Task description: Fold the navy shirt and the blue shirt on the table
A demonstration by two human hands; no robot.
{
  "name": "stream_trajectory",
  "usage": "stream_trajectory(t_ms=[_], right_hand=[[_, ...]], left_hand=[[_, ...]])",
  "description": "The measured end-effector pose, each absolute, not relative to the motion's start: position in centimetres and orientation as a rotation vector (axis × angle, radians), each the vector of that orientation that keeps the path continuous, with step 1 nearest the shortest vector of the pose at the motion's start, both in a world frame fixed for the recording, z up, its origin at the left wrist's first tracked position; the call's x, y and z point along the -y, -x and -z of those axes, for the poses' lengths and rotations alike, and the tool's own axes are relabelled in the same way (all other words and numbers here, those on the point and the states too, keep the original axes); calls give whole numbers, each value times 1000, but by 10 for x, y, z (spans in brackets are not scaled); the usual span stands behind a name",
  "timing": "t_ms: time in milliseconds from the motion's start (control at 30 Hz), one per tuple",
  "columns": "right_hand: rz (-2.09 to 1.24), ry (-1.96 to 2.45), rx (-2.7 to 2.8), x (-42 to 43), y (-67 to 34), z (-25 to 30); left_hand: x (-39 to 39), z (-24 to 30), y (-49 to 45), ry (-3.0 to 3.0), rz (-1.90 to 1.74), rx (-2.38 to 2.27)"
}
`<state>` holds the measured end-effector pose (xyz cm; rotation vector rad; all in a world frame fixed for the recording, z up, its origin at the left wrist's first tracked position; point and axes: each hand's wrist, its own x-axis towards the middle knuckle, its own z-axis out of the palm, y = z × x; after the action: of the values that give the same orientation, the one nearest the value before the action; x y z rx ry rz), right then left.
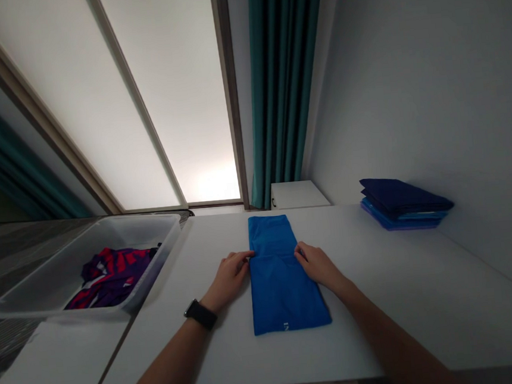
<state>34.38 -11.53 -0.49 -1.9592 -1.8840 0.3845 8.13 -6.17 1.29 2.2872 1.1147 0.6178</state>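
Observation:
A bright blue garment (286, 291), folded into a long narrow strip, lies flat on the white table in front of me. Small white lettering shows near its front edge, and a crease runs across it between my hands. My left hand (233, 274), with a black watch on the wrist, pinches the strip's left edge a little beyond the middle. On the opposite edge, at about the same height, the curled fingers of my right hand (315, 263) grip the cloth. Both hands rest low, close to the tabletop.
A translucent plastic bin (155, 271) at the left holds a crumpled purple and red garment (117, 273). On the right, by the wall, sits a stack of folded dark and bright blue garments (402, 200). A white cabinet (298, 194) and a teal curtain (285, 88) stand behind the table (225, 350).

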Motion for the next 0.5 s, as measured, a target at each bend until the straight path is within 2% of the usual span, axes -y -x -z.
stream_trajectory(t_ms=[500], right_hand=[[-368, 1866, 1826, 118, -355, 4]], left_hand=[[60, -8, -81, -2365, -655, -1088]])
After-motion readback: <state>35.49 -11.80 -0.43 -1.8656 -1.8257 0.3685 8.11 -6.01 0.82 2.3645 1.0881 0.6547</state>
